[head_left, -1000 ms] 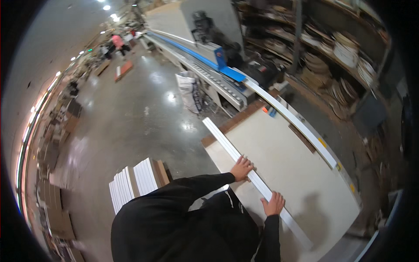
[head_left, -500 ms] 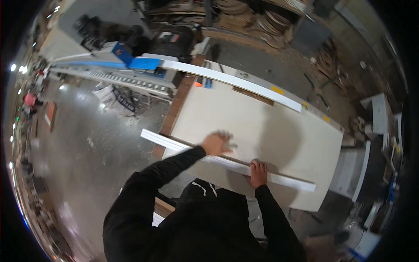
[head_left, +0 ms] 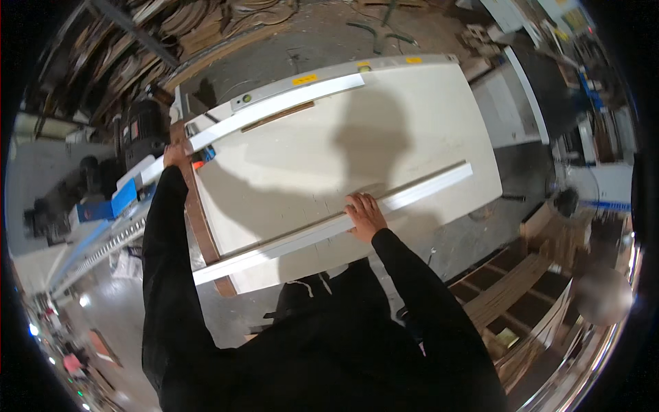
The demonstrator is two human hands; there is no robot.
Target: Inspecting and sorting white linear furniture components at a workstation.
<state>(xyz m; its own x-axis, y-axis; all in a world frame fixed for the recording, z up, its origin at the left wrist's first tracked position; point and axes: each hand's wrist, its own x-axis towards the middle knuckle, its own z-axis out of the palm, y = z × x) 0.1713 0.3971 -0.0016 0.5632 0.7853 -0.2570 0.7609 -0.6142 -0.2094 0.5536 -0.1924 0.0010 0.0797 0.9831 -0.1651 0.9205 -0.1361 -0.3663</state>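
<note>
Two long white strips lie roughly parallel on a pale tabletop (head_left: 288, 178). My right hand (head_left: 366, 214) is closed over the near white strip (head_left: 419, 191) around its middle, fingers on the far side. At the table's far left, my left hand (head_left: 177, 155) reaches out and wraps round the far white strip (head_left: 274, 108), whose left end runs past the table edge. A thin brown strip (head_left: 278, 117) rests beside the far strip. Just right of my left hand lie blue and orange hand tools (head_left: 206, 156), partly covered by the far strip.
A spirit level (head_left: 329, 71) with yellow labels lies along the table's far edge. Brown board (head_left: 199, 223) edges the left side. A machine with a blue part (head_left: 103, 209) and a dark motor (head_left: 145, 123) stand left. Cartons (head_left: 508, 288) lie on the right.
My left hand has moved from the near strip out to the far strip at the left. My right hand still holds the near strip. The view has turned toward the right.
</note>
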